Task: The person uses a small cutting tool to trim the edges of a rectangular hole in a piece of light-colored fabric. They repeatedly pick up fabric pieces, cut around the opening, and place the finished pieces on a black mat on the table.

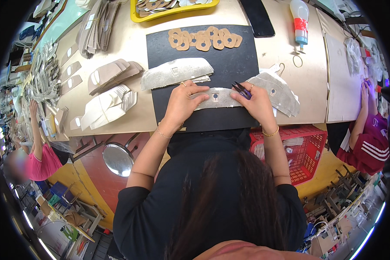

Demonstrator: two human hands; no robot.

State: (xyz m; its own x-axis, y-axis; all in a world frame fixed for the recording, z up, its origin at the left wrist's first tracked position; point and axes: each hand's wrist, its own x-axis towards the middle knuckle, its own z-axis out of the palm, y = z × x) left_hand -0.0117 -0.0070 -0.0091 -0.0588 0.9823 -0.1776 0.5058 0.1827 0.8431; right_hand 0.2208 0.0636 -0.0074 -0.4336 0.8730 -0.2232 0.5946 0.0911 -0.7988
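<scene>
1. Mat (pixel 227 119), black, lies on the surface (pixel 290 47); a grey curved piece (pixel 225 101) is held over its near half, slotted cutout at the middle.
2. Left hand (pixel 182 102), over the mat's left part: thumb and forefinger pinch the piece's left end, nearly closed.
3. Right hand (pixel 256 102), at the mat's right edge: fingers curled round a dark pointed tool (pixel 239 89), thumb against the piece's right end.
4. Tool handle largely covered by the right hand; spread of fingers beneath the piece cannot be told.
5. Grey stack (pixel 279 94), right of the mat: partly covered by the right hand. Yellow tray (pixel 154 18), beyond the mat: cut off above.
</scene>
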